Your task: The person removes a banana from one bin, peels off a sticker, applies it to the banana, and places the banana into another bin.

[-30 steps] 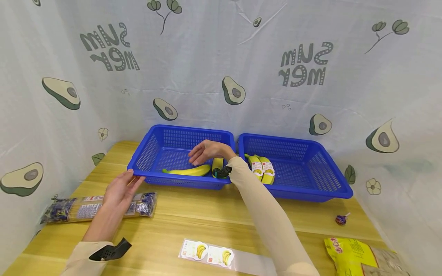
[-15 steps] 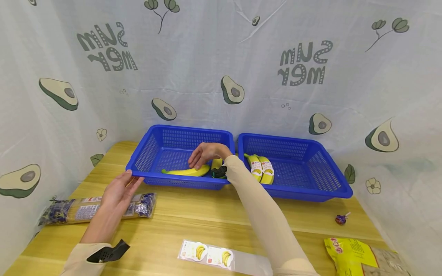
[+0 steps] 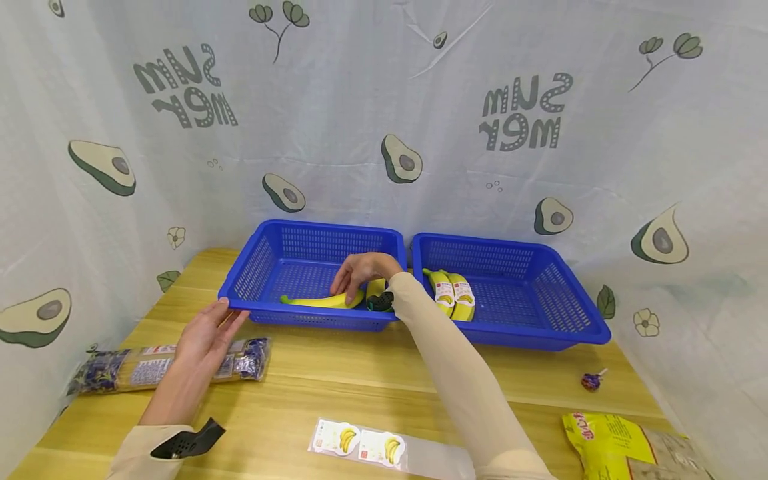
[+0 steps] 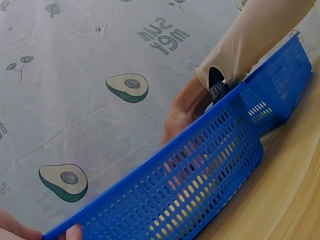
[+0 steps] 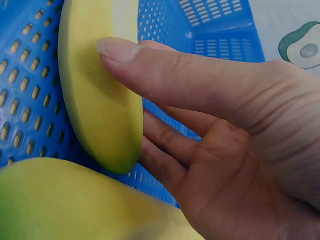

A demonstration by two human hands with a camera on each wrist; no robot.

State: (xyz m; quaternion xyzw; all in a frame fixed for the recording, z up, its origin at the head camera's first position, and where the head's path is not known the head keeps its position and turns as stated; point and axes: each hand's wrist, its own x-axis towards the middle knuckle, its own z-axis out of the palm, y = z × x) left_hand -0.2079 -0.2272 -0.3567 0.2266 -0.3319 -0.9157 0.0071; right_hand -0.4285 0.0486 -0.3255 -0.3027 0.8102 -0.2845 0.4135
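My right hand (image 3: 365, 268) reaches into the left blue basket (image 3: 312, 313) and holds a yellow banana (image 3: 318, 302) near one end. In the right wrist view my thumb lies across that banana (image 5: 95, 95), with fingers on its far side. A second banana (image 3: 376, 288) is beside it, partly hidden by my wrist. My left hand (image 3: 204, 337) grips the same basket's front left corner; the left wrist view catches only its fingertips (image 4: 74, 232) at the rim. Two labelled bananas (image 3: 454, 297) lie in the right blue basket (image 3: 528, 339).
On the wooden table (image 3: 288, 393), a strip of banana labels (image 3: 360, 443) lies in front. A clear packet of noodle-like sticks (image 3: 138, 370) sits under my left forearm. To the right are a lollipop (image 3: 591, 381) and a yellow bag (image 3: 612, 440). A printed curtain (image 3: 348, 100) hangs behind.
My right hand has come down from above the banana and closed its thumb and fingers on it. My left hand keeps its grip on the basket corner.
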